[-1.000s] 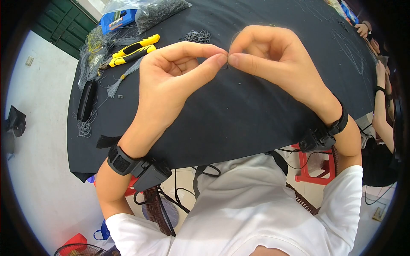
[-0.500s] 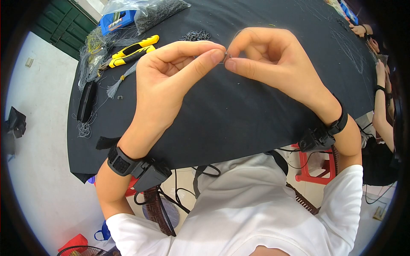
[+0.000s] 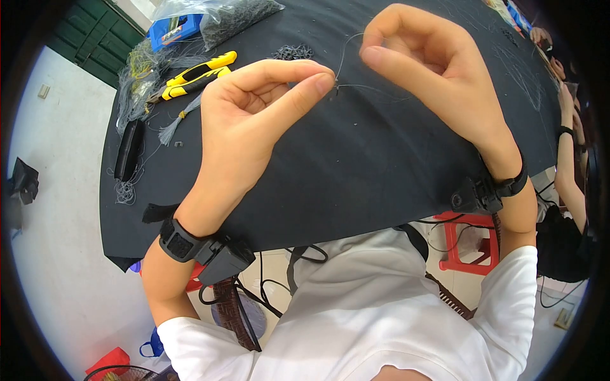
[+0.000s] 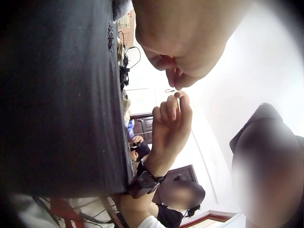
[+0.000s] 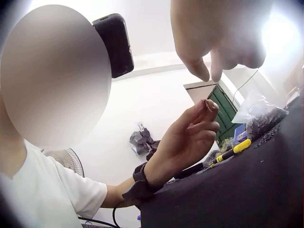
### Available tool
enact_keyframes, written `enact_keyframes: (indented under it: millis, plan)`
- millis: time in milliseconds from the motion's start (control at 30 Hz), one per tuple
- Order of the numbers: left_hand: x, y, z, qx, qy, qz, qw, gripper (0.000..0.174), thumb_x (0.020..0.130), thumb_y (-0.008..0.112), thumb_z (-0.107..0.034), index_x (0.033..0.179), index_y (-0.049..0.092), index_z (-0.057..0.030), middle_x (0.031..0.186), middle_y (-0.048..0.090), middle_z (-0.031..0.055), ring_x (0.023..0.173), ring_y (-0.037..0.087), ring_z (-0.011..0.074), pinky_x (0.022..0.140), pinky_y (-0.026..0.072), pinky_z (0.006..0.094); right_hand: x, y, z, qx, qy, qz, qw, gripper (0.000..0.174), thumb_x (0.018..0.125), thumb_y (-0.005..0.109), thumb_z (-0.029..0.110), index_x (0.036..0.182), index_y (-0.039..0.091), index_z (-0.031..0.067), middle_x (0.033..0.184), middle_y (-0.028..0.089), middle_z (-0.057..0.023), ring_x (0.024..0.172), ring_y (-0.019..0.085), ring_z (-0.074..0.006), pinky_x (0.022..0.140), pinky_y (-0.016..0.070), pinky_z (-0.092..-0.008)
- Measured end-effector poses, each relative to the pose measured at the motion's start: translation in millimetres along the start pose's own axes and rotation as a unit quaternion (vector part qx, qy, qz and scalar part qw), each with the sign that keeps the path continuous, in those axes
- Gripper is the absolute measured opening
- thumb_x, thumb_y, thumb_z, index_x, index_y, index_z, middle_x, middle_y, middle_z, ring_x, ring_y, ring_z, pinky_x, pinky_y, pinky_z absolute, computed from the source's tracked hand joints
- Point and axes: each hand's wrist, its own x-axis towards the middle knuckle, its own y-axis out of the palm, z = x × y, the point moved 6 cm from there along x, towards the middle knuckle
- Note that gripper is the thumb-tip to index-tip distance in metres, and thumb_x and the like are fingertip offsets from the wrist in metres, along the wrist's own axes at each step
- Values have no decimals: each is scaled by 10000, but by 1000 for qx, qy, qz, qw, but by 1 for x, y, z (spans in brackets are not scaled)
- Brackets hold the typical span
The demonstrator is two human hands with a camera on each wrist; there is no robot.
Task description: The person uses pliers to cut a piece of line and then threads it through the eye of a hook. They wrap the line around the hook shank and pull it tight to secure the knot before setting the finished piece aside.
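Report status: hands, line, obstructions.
Left hand pinching thin line. Right hand curled, line reaching it, grip unclear. Yellow-and-black pliers off left, not in the way.

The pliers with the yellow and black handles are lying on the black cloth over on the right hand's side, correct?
Wrong side: the head view shows the pliers on the same side as the left hand, not the right hand. The rest holds: yellow and black handles, lying on the black cloth.
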Motion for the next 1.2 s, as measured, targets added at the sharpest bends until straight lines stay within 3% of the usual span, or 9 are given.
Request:
enact_keyframes:
  millis: [133,433,567,767,833,900,1200]
  plan:
    - [0,0,1,-3,-6,-1,1000,157,797,617,-44,943,636,8,866,646,53,534,385,0,483,274,142,0,-6,3,-25,-75,-21,997,64,811,603,45,835,582,-11,499,324,92,437,233,4,419,185,-177]
    - [0,3,-1,-11,5,15,1000,131,791,623,-53,912,646,-9,898,642,72,545,399,2,493,291,137,-1,-13,7,-90,-154,-71,981,76,778,646,38,836,628,-8,489,325,81,433,217,-2,415,151,-196]
    - [-1,5,-3,-18,6,25,999,111,788,627,-57,886,646,-10,925,633,88,543,402,5,494,297,135,1,-12,7,-110,-136,-85,981,74,774,645,41,826,627,-8,479,321,84,430,217,-1,413,153,-196]
    - [-1,5,-5,-15,22,27,999,114,791,619,-51,892,643,-5,919,634,85,540,399,8,488,295,139,2,-15,-1,-42,-85,-77,993,65,765,641,35,802,622,-15,465,324,94,416,235,8,406,161,-188]
    - [-1,4,-5,-28,16,23,999,130,787,622,-32,909,638,11,903,639,88,628,468,41,572,357,160,1,-16,1,-45,-100,-82,991,61,759,642,26,795,621,-19,461,330,95,412,240,11,404,164,-183]
    - [0,1,-4,-48,0,17,999,159,779,631,5,934,628,40,879,647,100,803,610,106,741,483,199,-1,-16,4,-54,-127,-80,987,57,755,640,16,792,620,-22,458,336,94,409,245,14,404,167,-178]
    - [2,-7,-3,-55,-14,-25,998,146,776,633,3,918,629,38,881,647,100,807,615,109,739,477,185,-3,-16,4,-13,-137,-56,989,59,735,644,-18,786,617,-26,459,340,93,408,242,17,407,172,-172]
